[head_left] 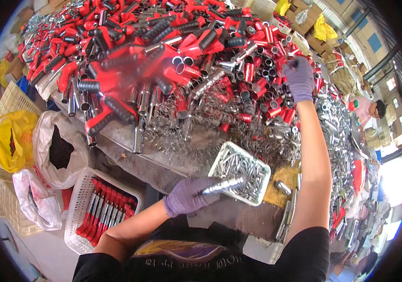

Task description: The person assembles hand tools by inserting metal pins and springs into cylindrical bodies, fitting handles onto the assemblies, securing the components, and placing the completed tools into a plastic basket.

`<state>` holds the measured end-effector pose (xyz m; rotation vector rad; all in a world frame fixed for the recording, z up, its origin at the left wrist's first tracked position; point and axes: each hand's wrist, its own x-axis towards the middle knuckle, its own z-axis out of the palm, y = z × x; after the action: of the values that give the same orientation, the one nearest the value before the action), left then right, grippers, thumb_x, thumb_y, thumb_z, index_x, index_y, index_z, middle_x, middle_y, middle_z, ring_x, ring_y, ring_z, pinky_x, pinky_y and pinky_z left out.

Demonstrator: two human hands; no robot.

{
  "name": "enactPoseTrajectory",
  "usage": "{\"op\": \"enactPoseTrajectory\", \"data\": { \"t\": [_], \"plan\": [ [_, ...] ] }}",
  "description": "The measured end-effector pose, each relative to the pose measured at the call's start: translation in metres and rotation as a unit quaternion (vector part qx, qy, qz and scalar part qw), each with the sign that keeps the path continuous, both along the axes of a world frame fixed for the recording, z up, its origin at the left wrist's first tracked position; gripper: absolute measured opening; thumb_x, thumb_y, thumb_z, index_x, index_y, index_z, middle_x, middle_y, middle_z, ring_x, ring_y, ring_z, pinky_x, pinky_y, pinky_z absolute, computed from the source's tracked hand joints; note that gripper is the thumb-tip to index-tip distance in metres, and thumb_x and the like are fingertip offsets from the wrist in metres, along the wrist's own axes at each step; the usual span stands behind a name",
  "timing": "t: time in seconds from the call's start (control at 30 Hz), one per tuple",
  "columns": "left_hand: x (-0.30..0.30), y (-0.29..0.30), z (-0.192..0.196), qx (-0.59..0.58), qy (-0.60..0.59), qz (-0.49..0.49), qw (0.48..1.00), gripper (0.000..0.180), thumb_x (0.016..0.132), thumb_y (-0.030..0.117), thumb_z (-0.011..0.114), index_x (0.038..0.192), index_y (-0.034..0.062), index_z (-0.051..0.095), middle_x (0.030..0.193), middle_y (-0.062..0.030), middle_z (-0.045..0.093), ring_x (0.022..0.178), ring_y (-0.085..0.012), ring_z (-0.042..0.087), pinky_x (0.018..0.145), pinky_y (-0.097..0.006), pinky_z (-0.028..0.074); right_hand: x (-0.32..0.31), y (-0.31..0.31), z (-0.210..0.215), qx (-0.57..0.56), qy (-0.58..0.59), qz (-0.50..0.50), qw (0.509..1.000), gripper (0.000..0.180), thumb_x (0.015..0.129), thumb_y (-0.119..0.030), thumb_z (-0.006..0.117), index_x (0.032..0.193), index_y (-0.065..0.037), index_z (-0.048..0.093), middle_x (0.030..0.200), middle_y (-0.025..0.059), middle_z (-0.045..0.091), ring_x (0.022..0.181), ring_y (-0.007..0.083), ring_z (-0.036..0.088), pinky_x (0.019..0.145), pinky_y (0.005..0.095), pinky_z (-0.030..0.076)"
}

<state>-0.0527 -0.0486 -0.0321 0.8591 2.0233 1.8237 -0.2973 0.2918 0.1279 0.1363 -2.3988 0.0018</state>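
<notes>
My left hand [189,196], in a purple glove, is closed round a silver metal tube [223,185] with ridges along it; its tip reaches over the near edge of a white tray [214,164] of small metal pins [244,173]. My right hand [299,79], also gloved, is stretched far out over the right part of the heap, beside red metal tubes [260,87]. Its fingers are curled, and what they hold, if anything, is hidden. Loose coil springs [210,110] lie between the heap and the tray.
Red handles with black grips [111,109] are piled high across the bench. Lower left, a white basket [75,221] holds a row of red-ended rods [104,207]. Yellow [15,136] and white sacks [76,164] stand beside it. Small metal parts [335,136] cover the right side.
</notes>
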Motion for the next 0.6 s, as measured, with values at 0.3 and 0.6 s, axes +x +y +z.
{"op": "enactPoseTrajectory", "data": {
  "t": [0.3, 0.6],
  "plan": [
    [0.009, 0.007, 0.031, 0.088, -0.36, 0.009, 0.929, 0.031, 0.089, 0.027, 0.058, 0.109, 0.0029, 0.056, 0.072, -0.0011, 0.057, 0.055, -0.0049, 0.052, 0.047, -0.021, 0.041, 0.218, -0.073, 0.022, -0.455, -0.146, 0.022, 0.878, 0.049, 0.078, -0.021, 0.07, 0.118, -0.003, 0.049, 0.078, 0.006, 0.061, 0.052, 0.0086, 0.054, 0.041, 0.0209, 0.042],
    [0.048, 0.028, 0.06, 0.096, -0.374, -0.133, 0.913, 0.027, 0.086, 0.025, 0.063, 0.102, 0.0048, 0.055, 0.073, -0.0009, 0.057, 0.059, -0.0045, 0.055, 0.05, -0.019, 0.044, 0.288, -0.057, 0.009, -0.54, -0.162, 0.108, 0.819, 0.04, 0.083, -0.025, 0.065, 0.113, -0.003, 0.052, 0.084, 0.0096, 0.064, 0.059, 0.0118, 0.062, 0.043, 0.0217, 0.05]
  ]
}}
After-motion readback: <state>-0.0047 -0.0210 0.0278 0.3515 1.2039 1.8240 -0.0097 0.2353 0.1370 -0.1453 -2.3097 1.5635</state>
